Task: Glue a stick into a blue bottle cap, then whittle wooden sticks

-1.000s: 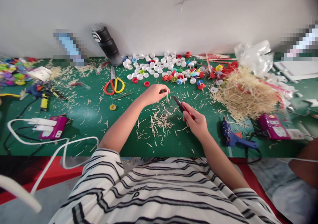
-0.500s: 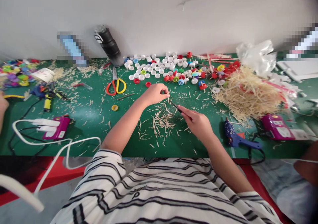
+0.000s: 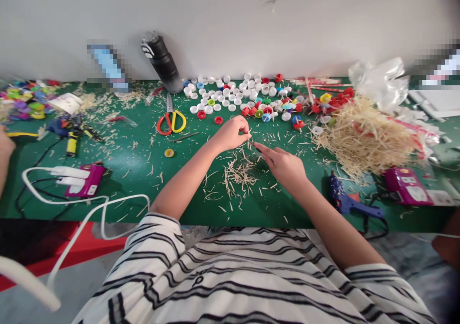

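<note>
Over the middle of the green table point(image 3: 187, 170), my left hand point(image 3: 233, 133) is pinched on a small pale sliver, mostly hidden by the fingertips. My right hand point(image 3: 283, 165) is closed on a thin dark tool, its tip close to the left fingertips and its index finger stretched along it. Just below both hands lies a loose pile of pale wooden slivers point(image 3: 239, 176). Beyond them are many white bottle caps point(image 3: 230, 94), with red and other coloured ones among them.
Scissors point(image 3: 170, 118), a yellow cap point(image 3: 168, 153) and a black bottle point(image 3: 161, 63) stand left of centre. Right are a straw-like heap point(image 3: 366, 137), a blue glue gun point(image 3: 354, 202) and a purple box point(image 3: 406, 186). White cables point(image 3: 104, 204) cross the left edge; another person's hand point(image 3: 5, 151) shows there.
The view has shifted slightly. The dark tool's tip has come closer to my left fingertips, and less of the tool shows. Both hands keep their hold.
</note>
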The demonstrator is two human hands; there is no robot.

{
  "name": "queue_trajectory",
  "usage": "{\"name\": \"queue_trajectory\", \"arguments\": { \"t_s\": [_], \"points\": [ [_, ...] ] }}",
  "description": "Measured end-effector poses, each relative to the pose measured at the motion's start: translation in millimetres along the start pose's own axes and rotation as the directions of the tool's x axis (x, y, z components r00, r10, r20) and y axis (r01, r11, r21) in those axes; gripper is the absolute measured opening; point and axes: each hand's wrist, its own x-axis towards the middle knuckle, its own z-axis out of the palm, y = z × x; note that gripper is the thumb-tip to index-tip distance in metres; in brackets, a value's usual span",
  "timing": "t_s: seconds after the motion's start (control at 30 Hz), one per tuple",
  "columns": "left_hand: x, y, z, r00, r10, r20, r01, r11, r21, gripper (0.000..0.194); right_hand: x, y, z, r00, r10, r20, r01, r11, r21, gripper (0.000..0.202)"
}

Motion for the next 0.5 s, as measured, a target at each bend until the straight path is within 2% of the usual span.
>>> {"name": "queue_trajectory", "arguments": {
  "t_s": [0.2, 0.37, 0.5],
  "points": [
    [1, -4, -0.6, 1.0, 0.0, -0.006, 0.0, 1.0, -0.011, 0.024, -10, 9, 3, 0.999, 0.02, 0.031, -0.023, 0.995, 0.094, 0.05],
    [1, -2, 3.1, 0.999, 0.049, -0.005, -0.049, 0.999, -0.021, 0.028, -6, 0, -1, 0.999, 0.018, 0.048, -0.023, 0.995, 0.096, 0.05],
    [1, 7, 8.0, 0.996, 0.086, 0.0, -0.086, 0.995, 0.053, 0.024, -2, -4, -2, 0.998, 0.026, 0.055, -0.03, 0.997, 0.069, 0.05]
  ]
}}
